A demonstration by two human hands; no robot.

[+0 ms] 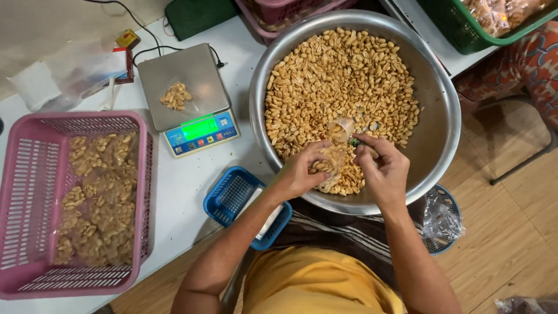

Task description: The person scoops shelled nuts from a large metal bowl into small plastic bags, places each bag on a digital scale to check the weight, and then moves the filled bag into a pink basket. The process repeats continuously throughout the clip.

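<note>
I count one big steel bowl (433,87) of peanuts and one digital scale (189,99) with one small bag of peanuts (175,96) on it. Pink baskets: two, one large (35,203) and one at the top edge (279,14). Blue baskets: two, (229,195) and (444,218). One green basket (459,29). Two hands, left hand (302,171) and right hand (383,171).

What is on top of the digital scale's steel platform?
A small clear bag with a few peanuts lies on the scale, left of centre. The rest of the platform is bare steel; the patch beneath the bag is hidden.
</note>
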